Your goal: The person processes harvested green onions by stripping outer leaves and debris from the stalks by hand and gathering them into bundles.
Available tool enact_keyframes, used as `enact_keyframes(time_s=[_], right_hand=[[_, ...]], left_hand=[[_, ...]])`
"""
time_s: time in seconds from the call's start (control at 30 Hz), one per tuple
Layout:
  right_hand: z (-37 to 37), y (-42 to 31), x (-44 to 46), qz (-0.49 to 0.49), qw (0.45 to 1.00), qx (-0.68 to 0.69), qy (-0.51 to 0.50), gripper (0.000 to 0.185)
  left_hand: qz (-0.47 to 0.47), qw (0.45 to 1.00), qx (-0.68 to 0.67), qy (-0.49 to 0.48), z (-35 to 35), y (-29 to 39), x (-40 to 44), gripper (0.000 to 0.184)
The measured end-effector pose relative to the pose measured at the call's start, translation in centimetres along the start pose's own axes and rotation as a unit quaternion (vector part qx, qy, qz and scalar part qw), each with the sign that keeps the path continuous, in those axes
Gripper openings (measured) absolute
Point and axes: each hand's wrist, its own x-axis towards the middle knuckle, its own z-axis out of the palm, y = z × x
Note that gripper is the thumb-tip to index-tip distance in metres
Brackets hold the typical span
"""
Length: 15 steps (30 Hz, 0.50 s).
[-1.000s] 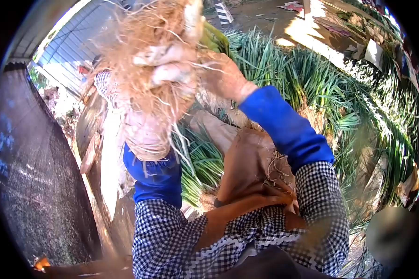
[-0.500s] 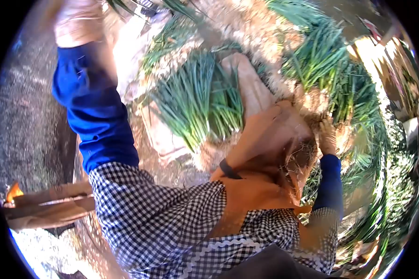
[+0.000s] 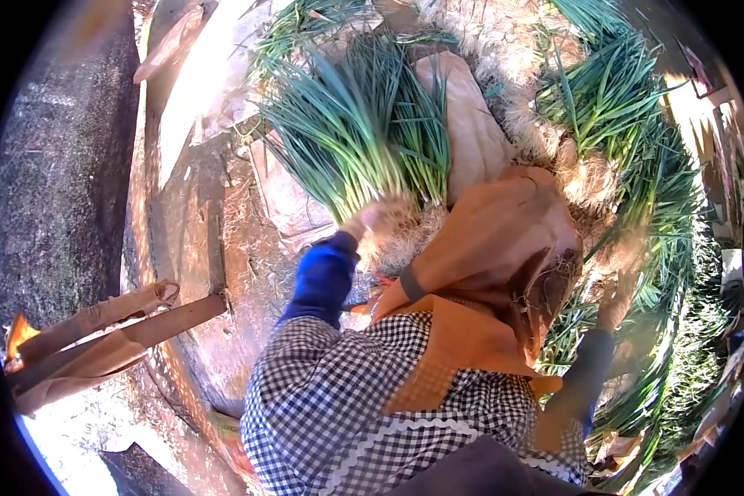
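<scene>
My left hand [image 3: 367,220] is at the lower stems of a bunch of spring onions [image 3: 347,136], just above their pale roots [image 3: 401,236]. Its fingers look closed on the stems, though they are partly blurred. The green leaves fan out away from me. On the other side, my right hand [image 3: 615,304] reaches down beside more spring onions [image 3: 628,186] with stringy roots. Motion smears its fingers, so their grip is unclear. Between the two hands, an orange-brown apron [image 3: 496,227] covers my lap and knee.
Further spring onions [image 3: 595,99] and heaped roots [image 3: 512,66] lie at the far side. A long green heap [image 3: 678,331] runs down the right. Wooden pieces [image 3: 140,331] jut in at the left, near a dark, rough surface [image 3: 70,182].
My left hand has come down from the upper left to the stems of the spring onions in front of me. My right hand has shifted slightly toward me. The view has moved too.
</scene>
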Motion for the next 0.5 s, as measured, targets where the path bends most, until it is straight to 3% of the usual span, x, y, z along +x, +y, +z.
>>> enact_keyframes(time_s=[0.03, 0.07, 0.1, 0.13, 0.17, 0.2, 0.23, 0.3, 0.33, 0.37, 0.4, 0.43, 0.5], right_hand=[[0.4, 0.2, -0.3, 0.001, 1.000, -0.003, 0.000, 0.035], [1.1, 0.6, -0.6, 0.085, 0.979, 0.184, -0.008, 0.034], [0.9, -0.1, -0.4, 0.191, 0.916, 0.353, -0.024, 0.034], [0.8, -0.9, -0.2, 0.304, 0.776, 0.552, 0.017, 0.035], [0.7, -1.7, 0.1, 0.398, 0.625, 0.666, 0.090, 0.036], [1.8, -1.8, 0.7, 0.403, 0.626, 0.659, 0.108, 0.036], [3.5, -1.2, 0.4, 0.349, 0.734, 0.577, 0.075, 0.034], [3.1, 1.0, 0.5, 0.237, 0.902, 0.357, 0.042, 0.032], [1.3, 1.3, 1.2, 0.182, 0.955, 0.227, 0.051, 0.031], [-1.0, -1.4, 2.8, 0.118, 0.986, 0.095, 0.072, 0.031], [-1.8, -1.5, 3.8, 0.139, 0.977, 0.135, 0.089, 0.028], [-2.1, -1.4, 5.0, 0.153, 0.965, 0.184, 0.105, 0.025], [-1.8, -0.9, 7.5, 0.234, 0.943, 0.223, 0.078, 0.026]], left_hand=[[-0.039, 0.995, 0.063, 0.062, -1.6, -3.4, 1.3, 0.041], [-0.085, 0.982, 0.119, 0.118, -3.1, -6.8, 2.6, 0.037], [0.060, 0.894, 0.434, 0.098, -9.6, -14.2, 6.4, 0.035], [0.030, 0.926, 0.356, 0.119, -8.5, -13.2, 6.3, 0.036], [-0.006, 0.950, 0.279, 0.136, -7.1, -12.1, 5.8, 0.036], [-0.009, 0.965, 0.233, 0.122, -8.3, -13.1, 6.3, 0.040], [-0.014, 0.977, 0.189, 0.101, -9.1, -14.0, 6.7, 0.043], [-0.047, 0.990, -0.053, 0.125, -2.7, -10.4, 3.4, 0.039], [-0.014, 0.994, -0.104, 0.038, -5.2, -12.4, 4.0, 0.044], [0.044, 0.996, -0.060, 0.038, -5.2, -12.9, 3.5, 0.045], [0.037, 0.983, 0.060, 0.170, -6.6, -14.2, 2.8, 0.044], [0.045, 0.961, 0.209, 0.176, -9.3, -15.5, 2.5, 0.047], [0.118, 0.957, 0.056, 0.260, -3.2, -12.5, -1.2, 0.056]])
